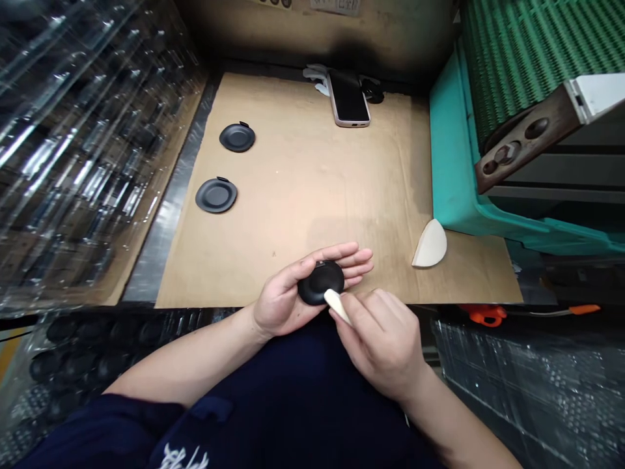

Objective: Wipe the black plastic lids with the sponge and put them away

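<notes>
My left hand lies palm up at the near edge of the cardboard sheet and cradles a round black disc, thumb curled over its rim. My right hand is closed in a pinch on a small cream-coloured stick, whose tip rests against the disc's lower right edge. Two more black discs lie flat on the cardboard at the left.
A phone lies face up at the cardboard's far edge. A cream half-round piece sits at the right, beside a teal crate. Clear plastic trays stack at left; trays of black discs sit below. Orange-handled tool at right.
</notes>
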`<state>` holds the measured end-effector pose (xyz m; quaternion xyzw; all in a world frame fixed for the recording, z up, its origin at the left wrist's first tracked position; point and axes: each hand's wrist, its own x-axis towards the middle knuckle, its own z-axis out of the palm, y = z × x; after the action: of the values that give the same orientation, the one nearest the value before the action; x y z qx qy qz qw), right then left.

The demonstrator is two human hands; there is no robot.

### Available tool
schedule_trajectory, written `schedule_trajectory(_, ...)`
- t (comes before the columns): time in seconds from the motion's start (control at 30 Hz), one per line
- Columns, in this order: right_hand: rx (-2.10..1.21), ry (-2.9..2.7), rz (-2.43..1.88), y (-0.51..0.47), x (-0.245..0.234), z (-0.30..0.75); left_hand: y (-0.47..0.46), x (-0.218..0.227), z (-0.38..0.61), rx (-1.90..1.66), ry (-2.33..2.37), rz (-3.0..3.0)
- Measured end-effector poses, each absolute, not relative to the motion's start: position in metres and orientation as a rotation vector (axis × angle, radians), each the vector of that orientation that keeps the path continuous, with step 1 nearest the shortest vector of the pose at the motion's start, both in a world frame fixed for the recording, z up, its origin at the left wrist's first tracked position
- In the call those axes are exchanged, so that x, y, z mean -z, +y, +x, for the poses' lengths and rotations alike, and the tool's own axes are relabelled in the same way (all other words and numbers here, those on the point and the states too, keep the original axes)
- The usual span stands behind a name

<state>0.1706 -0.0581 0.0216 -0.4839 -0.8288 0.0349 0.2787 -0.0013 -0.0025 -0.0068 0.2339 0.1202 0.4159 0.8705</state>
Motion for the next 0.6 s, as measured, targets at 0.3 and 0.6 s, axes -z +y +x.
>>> schedule_trajectory(0.3,0.002,-2.256,-1.309,-0.051,-0.016,0.168,-0.002,0.007,-0.001,-0.834,0.33,0.407)
schedule_trajectory(0.6,-0.273,-1.815,-1.479,-0.032,-0.013,0.192,-0.004,-0.002,-0.007,-0.844,0.455,0.466)
